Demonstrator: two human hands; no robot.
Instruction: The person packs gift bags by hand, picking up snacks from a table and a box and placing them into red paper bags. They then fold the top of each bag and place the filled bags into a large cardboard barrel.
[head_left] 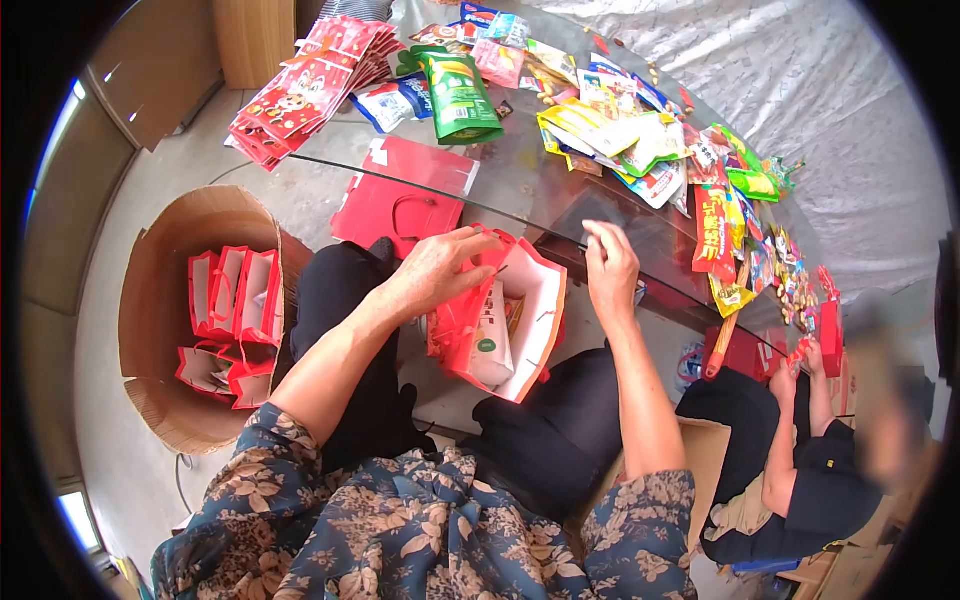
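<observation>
My left hand point(442, 272) is at the upper left rim of a red paper gift bag point(545, 335), its fingers and thumb over the edge. The bag tilts between my knees with its white inside facing me. In it lie a white packet with green and red print point(492, 345) and some smaller coloured packets, partly hidden. Right of the bag, near the glass table's edge, my right hand point(612, 262) is raised with loosely bent fingers and nothing visible in them.
A round cardboard container point(150, 330) at the left holds several red bags point(235, 295). On the glass table point(540, 190) are flat red bags point(315, 85), a green snack pouch point(460, 95) and heaped snacks point(625, 130). At the right, another person point(790, 470) handles something red.
</observation>
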